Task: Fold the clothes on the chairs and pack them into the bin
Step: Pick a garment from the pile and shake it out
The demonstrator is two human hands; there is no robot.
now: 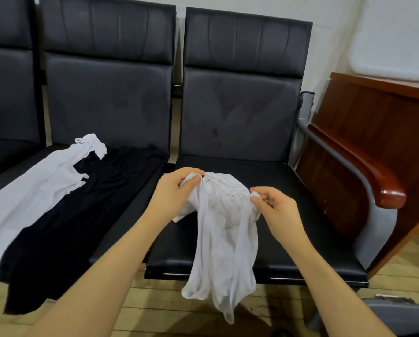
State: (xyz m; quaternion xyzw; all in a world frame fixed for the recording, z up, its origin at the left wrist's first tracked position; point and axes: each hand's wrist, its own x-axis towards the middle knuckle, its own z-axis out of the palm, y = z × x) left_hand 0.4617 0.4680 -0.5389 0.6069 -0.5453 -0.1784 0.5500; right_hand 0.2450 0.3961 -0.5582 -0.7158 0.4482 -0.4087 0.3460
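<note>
Both the left hand (176,190) and right hand (274,207) are pinching the limp, light white garment (224,229) at its top edge, twelve o'clock; gripping there probably suits it.

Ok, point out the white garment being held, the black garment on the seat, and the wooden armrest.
white garment (224,229), head view, hanging middle of the fabric.
black garment (91,205), head view, centre of the spread cloth.
wooden armrest (364,166), head view, top of the rail.

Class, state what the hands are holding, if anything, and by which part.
Both hands, left hand and right hand, pinch the white garment at its bunched top edge.
</note>
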